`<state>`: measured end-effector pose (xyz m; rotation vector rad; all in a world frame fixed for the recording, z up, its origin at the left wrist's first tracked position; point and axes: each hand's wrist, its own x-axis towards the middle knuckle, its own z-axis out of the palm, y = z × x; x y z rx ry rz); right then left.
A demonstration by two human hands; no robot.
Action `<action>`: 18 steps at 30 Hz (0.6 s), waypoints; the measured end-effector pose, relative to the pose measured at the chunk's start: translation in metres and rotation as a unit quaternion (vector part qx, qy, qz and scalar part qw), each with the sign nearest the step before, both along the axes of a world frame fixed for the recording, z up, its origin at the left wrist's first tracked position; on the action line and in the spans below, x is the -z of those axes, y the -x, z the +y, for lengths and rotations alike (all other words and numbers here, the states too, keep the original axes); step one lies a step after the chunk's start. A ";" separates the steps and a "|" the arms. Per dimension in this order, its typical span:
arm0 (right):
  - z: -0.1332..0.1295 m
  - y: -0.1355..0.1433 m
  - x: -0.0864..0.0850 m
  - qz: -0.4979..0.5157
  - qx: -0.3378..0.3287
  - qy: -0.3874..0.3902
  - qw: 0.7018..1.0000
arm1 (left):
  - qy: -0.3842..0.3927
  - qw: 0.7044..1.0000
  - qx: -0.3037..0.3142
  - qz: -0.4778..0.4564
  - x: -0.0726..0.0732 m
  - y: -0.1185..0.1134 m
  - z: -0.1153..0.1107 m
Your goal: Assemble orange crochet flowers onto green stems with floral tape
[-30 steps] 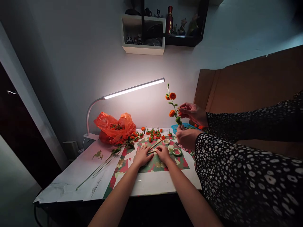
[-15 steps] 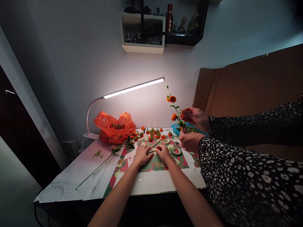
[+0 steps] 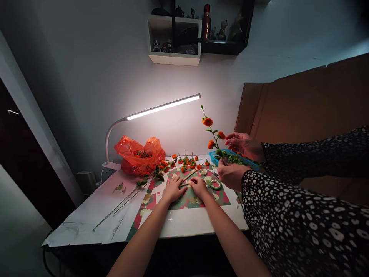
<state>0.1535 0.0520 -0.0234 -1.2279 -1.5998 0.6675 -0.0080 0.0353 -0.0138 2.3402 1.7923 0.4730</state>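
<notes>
The co-worker's farther hand (image 3: 245, 146) has let go of the orange bloom it was pinching and now hangs open just beside it, beyond the wearer's right hand (image 3: 198, 186). The co-worker's nearer hand (image 3: 235, 175) pinches the foot of the flower spray (image 3: 207, 122), which leans toward the lamp (image 3: 164, 107). The wearer's own hands look the same as a second ago, so the work between them seems to stand at the same point.

The left hand (image 3: 172, 191) lies low on the patterned mat (image 3: 191, 202), fingers spread. The right hand pinches the near end of a thin stick (image 3: 185, 184) that reaches over to the left hand; the exact grip is partly hidden. A second stick (image 3: 190, 175) slants away just beyond both hands.

Right of the right hand lies a green tape roll (image 3: 215, 189); a pale tape roll (image 3: 203, 175) sits beyond it. Small orange flowers (image 3: 183, 169) crowd the space ahead, and long stems (image 3: 122, 202) lie left of the left hand. The co-worker's sleeve (image 3: 276, 207) blocks the table's right edge.
</notes>
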 end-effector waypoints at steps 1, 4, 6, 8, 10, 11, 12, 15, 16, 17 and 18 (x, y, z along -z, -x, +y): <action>0.000 0.000 0.000 -0.001 -0.001 0.000 1.000 | 0.001 1.000 0.000 0.001 -0.001 0.000 0.000; 0.000 0.000 -0.001 -0.002 -0.003 0.003 1.000 | 0.008 1.000 -0.003 0.004 -0.004 -0.001 -0.002; 0.000 0.000 -0.001 0.000 -0.004 0.004 1.000 | 0.014 1.000 -0.003 0.007 -0.006 -0.002 -0.004; 0.000 0.000 0.000 0.002 -0.005 0.006 1.000 | 0.016 1.000 -0.007 0.004 -0.007 -0.002 -0.005; 0.001 0.001 0.000 0.003 -0.004 0.007 1.000 | 0.013 1.000 -0.013 -0.004 -0.007 -0.002 -0.005; 0.001 0.001 0.000 0.003 -0.003 0.008 1.000 | 0.010 1.000 -0.013 -0.009 -0.007 -0.002 -0.005; 0.001 0.001 0.001 0.003 -0.002 0.008 1.000 | 0.006 1.000 -0.011 -0.012 -0.006 -0.002 -0.004; 0.002 0.001 0.002 -0.005 -0.003 0.005 1.000 | 0.002 1.000 0.001 -0.008 -0.005 -0.001 -0.003; 0.002 0.001 0.003 -0.009 -0.003 0.004 1.000 | 0.002 1.000 0.001 -0.004 -0.005 -0.001 -0.003; 0.003 0.000 0.003 -0.013 -0.004 0.002 1.000 | 0.002 1.000 0.001 -0.001 -0.006 -0.001 -0.003; 0.003 0.000 0.003 -0.015 -0.004 0.000 1.000 | 0.003 1.000 0.000 0.000 -0.006 -0.001 -0.003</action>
